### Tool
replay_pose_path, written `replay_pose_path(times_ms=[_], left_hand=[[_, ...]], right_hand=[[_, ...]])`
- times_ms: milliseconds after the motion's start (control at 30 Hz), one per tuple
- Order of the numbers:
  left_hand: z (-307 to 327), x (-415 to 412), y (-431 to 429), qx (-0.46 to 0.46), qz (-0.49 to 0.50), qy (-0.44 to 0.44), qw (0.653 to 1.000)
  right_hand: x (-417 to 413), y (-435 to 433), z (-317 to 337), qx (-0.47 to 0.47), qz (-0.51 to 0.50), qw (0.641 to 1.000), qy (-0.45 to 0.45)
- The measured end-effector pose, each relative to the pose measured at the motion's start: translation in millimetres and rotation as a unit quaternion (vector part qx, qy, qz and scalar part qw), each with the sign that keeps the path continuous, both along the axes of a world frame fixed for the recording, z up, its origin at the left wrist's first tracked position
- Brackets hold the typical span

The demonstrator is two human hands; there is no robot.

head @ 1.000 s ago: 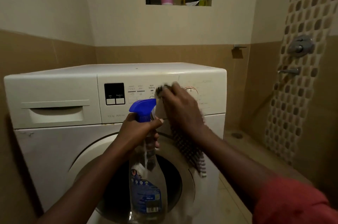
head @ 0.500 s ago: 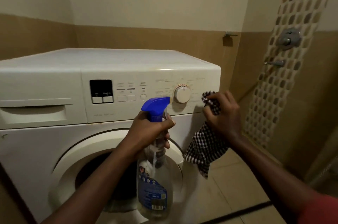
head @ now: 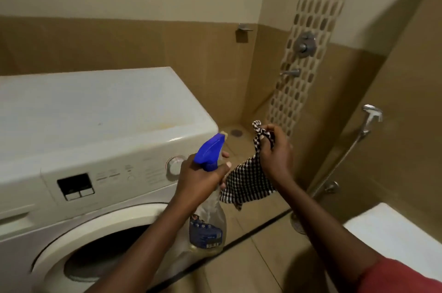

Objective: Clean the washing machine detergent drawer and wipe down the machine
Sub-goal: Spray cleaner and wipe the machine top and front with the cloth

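Observation:
A white front-loading washing machine (head: pixel 100 111) fills the left half, its round door (head: pixel 79 240) below and the detergent drawer (head: pixel 14 218) at the far left edge, shut. My left hand (head: pixel 198 178) grips the neck of a clear spray bottle (head: pixel 208 225) with a blue trigger head, held in front of the machine's right corner by the dial (head: pixel 174 166). My right hand (head: pixel 275 151) holds a black-and-white checked cloth (head: pixel 246 182), which hangs off to the right of the machine, not touching it.
A shower mixer (head: pixel 305 44) and spout (head: pixel 290 72) sit on the patterned tile strip. A hand sprayer with hose (head: pixel 368 120) hangs on the right wall. A white fixture (head: pixel 392 235) stands at lower right. A floor drain (head: pixel 236 133) lies beyond the machine.
My right hand lifted the cloth off the control panel and moved right, away from the machine. The view swung right and downward; the spray bottle stayed in my left hand.

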State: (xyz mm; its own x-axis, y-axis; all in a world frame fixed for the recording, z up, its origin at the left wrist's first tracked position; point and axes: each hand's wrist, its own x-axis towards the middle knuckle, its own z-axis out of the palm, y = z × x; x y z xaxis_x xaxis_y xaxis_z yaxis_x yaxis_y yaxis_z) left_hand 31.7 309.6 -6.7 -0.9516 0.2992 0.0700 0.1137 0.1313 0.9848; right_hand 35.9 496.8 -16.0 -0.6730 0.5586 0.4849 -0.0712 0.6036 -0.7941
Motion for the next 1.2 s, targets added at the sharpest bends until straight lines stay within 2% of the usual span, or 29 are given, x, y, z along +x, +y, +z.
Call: replay_pose_path(times_ms=[200, 300, 433, 567, 733, 933, 1200], left_hand=[[61.5, 36.0, 52.9, -0.063, -0.01, 0.037, 0.997], [95.6, 66.7, 93.3, -0.064, -0.037, 0.002, 0.997], [124.6, 111.7, 146.8, -0.042, -0.07, 0.0, 0.997], [118.6, 146.0, 211.4, -0.022, -0.096, -0.012, 0.995], [72.5, 173.6, 299.2, -0.017, -0.126, -0.049, 0.991], [15.7, 184.3, 386.7, -0.01, -0.067, -0.065, 0.996], [-64.9, 187.7, 454.8, -0.016, -0.056, -0.079, 0.995]], right_hand=[[66.6, 49.3, 107.3, -0.004, -0.021, 0.999, -0.042], [109.5, 93.0, 149.6, 0.022, -0.039, 0.996, -0.073], [159.0, 151.9, 175.0, 0.013, -0.072, 0.992, -0.104], [190.9, 218.7, 156.4, -0.007, -0.096, 0.986, -0.138], [211.7, 303.2, 101.7, -0.028, -0.109, 0.978, -0.174], [213.9, 382.3, 36.9, -0.05, -0.098, 0.971, -0.214], [209.3, 447.8, -43.0, -0.061, -0.064, 0.97, -0.227]])
